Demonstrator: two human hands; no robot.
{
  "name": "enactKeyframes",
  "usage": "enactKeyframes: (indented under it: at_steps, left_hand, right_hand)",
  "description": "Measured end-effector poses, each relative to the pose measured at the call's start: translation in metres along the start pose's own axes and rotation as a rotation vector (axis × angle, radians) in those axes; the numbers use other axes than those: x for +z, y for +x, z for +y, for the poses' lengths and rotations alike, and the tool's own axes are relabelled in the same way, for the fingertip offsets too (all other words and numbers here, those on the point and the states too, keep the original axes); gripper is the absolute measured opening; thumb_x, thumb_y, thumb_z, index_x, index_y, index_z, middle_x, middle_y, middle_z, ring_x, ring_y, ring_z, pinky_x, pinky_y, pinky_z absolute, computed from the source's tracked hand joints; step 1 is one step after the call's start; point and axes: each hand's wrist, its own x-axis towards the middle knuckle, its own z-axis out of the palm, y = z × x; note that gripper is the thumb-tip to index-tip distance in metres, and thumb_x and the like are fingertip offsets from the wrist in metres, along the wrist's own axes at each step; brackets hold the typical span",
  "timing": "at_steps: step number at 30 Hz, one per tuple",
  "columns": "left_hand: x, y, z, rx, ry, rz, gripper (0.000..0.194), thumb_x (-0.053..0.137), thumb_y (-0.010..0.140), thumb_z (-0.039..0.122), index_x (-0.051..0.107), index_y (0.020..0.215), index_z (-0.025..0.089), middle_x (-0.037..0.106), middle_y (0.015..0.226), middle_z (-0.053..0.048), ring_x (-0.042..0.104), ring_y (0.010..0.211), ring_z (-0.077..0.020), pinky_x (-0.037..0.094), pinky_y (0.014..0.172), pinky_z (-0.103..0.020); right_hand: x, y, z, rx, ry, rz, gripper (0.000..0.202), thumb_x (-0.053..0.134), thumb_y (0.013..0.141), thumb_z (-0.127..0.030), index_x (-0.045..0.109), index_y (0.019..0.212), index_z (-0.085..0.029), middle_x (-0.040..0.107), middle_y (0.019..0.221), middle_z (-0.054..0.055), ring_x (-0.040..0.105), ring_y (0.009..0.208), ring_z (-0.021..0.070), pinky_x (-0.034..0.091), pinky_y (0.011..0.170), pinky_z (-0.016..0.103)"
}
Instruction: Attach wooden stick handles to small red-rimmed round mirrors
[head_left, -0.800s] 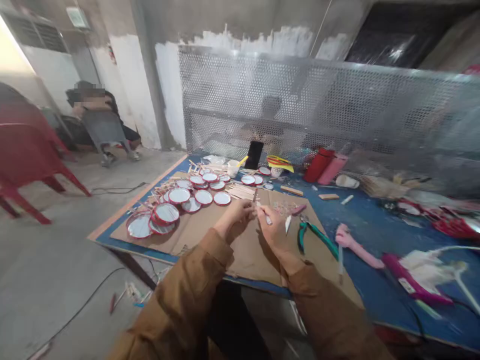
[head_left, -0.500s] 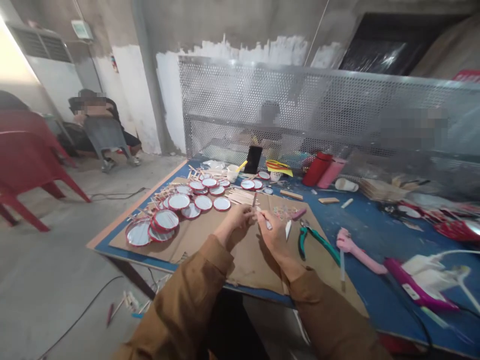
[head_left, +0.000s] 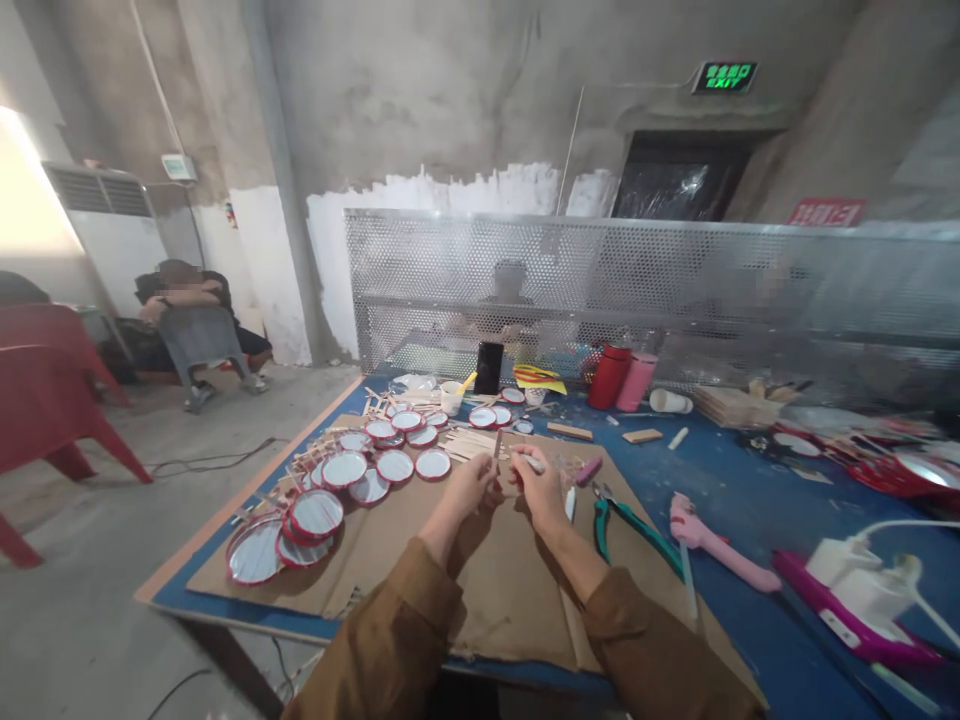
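Observation:
My left hand [head_left: 471, 488] is closed around a thin flat wooden stick [head_left: 497, 446] that points upward from its fingers. A short way to the right, my right hand [head_left: 541, 485] pinches a slim white pen-like tool [head_left: 534, 464]; its exact kind is too small to make out. Both hands are above a brown cardboard sheet [head_left: 405, 540], slightly apart. Beyond them lies a pile of flat wooden sticks [head_left: 471, 445]. Round discs with red rims [head_left: 316, 513] lie in overlapping heaps to the left. Teal-handled pliers [head_left: 637, 525] and a white marker-like piece [head_left: 571, 503] rest right of my right hand.
A pink glue gun [head_left: 724, 550] and a purple power strip [head_left: 847, 615] lie on the blue table [head_left: 750, 480] at right. A phone [head_left: 490, 368], red bottle [head_left: 609, 378] and paper cup [head_left: 451, 397] stand before a perforated metal screen [head_left: 435, 270]. A person [head_left: 187, 300] sits at left.
The view has tilted upward, so the table appears lower and an exit sign shows. My hands have drawn slightly apart, with the stick upright in the left one.

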Motion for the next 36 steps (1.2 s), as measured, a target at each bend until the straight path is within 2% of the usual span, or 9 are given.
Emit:
enactKeyframes:
  at_steps: [4,6,9,13,22,28,32,36]
  left_hand:
    - [0.002,0.003,-0.003,-0.027,-0.105,0.037,0.015,0.049,0.083,0.032,0.043,0.081,0.018,0.060,0.064,0.001,0.057,0.039,-0.0099,0.032,0.029,-0.013]
    - [0.002,0.003,-0.003,-0.048,-0.134,0.044,0.016,0.051,0.082,0.032,0.043,0.078,0.018,0.059,0.059,0.002,0.059,0.041,-0.0114,0.034,0.030,-0.014]
    - [0.000,0.002,0.000,-0.061,-0.160,0.046,0.014,0.052,0.081,0.030,0.046,0.078,0.017,0.058,0.058,0.002,0.059,0.043,-0.0115,0.036,0.031,-0.014]
    - [-0.002,0.001,0.003,-0.071,-0.182,0.023,0.014,0.053,0.081,0.028,0.048,0.078,0.015,0.059,0.062,0.000,0.059,0.044,-0.0098,0.037,0.032,-0.014]
    - [-0.002,0.003,0.002,-0.092,-0.145,-0.009,0.012,0.050,0.081,0.024,0.054,0.079,0.013,0.060,0.064,-0.001,0.059,0.044,-0.0085,0.037,0.033,-0.013]
    - [-0.002,-0.001,0.007,-0.072,-0.118,-0.040,0.013,0.048,0.082,0.021,0.056,0.082,0.012,0.061,0.065,-0.002,0.059,0.046,-0.0090,0.038,0.034,-0.014]
    - [0.000,-0.001,0.008,-0.104,-0.078,-0.006,0.008,0.048,0.080,0.014,0.054,0.085,0.012,0.058,0.058,0.001,0.059,0.045,-0.0103,0.039,0.034,-0.015]
    - [0.000,-0.003,0.012,-0.086,-0.003,0.052,0.006,0.052,0.078,0.012,0.053,0.083,0.014,0.052,0.050,0.005,0.052,0.039,-0.0086,0.038,0.033,-0.015]
  right_hand:
    - [0.003,-0.013,-0.003,-0.133,-0.200,-0.178,0.026,0.050,0.073,-0.039,0.061,0.085,-0.019,0.064,0.069,0.002,0.058,0.056,0.0158,0.045,0.053,0.026]
    - [0.004,-0.015,-0.005,-0.184,-0.282,-0.220,0.024,0.048,0.074,-0.036,0.062,0.085,-0.020,0.066,0.074,0.003,0.060,0.060,0.0168,0.045,0.058,0.027]
    - [0.005,-0.015,-0.006,-0.227,-0.370,-0.222,0.023,0.047,0.076,-0.035,0.062,0.085,-0.021,0.067,0.075,0.003,0.060,0.063,0.0180,0.043,0.060,0.027]
    - [0.004,-0.011,-0.001,-0.202,-0.408,-0.219,0.019,0.046,0.077,-0.032,0.062,0.082,-0.022,0.064,0.064,0.000,0.059,0.062,0.0178,0.040,0.058,0.026]
    - [0.004,-0.005,0.001,-0.222,-0.340,-0.259,0.016,0.049,0.075,-0.032,0.061,0.075,-0.021,0.059,0.054,-0.002,0.053,0.054,0.0147,0.037,0.055,0.024]
    - [0.005,-0.006,-0.001,-0.154,-0.261,-0.257,0.015,0.049,0.073,-0.033,0.056,0.065,-0.021,0.053,0.051,-0.004,0.049,0.051,0.0143,0.034,0.051,0.023]
    - [0.005,-0.004,0.002,-0.152,-0.237,-0.204,0.013,0.051,0.070,-0.032,0.055,0.066,-0.021,0.054,0.057,-0.003,0.048,0.056,0.0143,0.034,0.054,0.023]
    - [0.005,-0.002,0.005,-0.189,-0.228,-0.188,0.015,0.052,0.072,-0.034,0.056,0.067,-0.020,0.056,0.063,-0.002,0.050,0.061,0.0144,0.036,0.058,0.023]
